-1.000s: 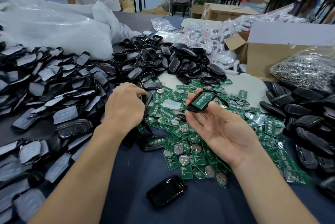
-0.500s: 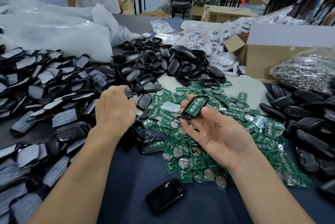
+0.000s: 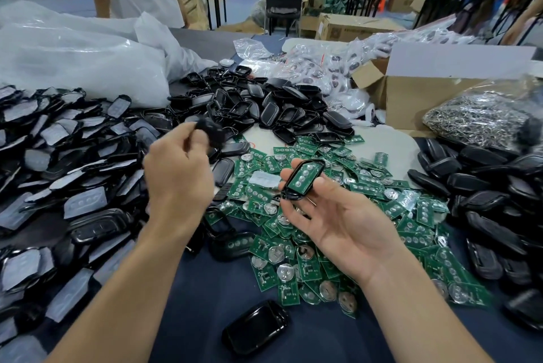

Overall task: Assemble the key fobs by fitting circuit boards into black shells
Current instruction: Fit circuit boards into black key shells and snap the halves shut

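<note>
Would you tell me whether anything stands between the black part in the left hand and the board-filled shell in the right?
Nothing visible: only air separates the blurred black part from the black shell holding a green circuit board.

1. Bare blue cloth [image 3: 205, 304] lies open between your forearms, bar one black fob [image 3: 255, 327].
2. Loose circuit boards [image 3: 293, 248] carpet the centre.
3. Shells hem you in: a left heap [image 3: 58, 171], a far heap [image 3: 264, 110], a right heap [image 3: 484, 201].
4. A cardboard box [image 3: 426, 98] and a bag of metal rings [image 3: 484, 118] block the far right.
</note>
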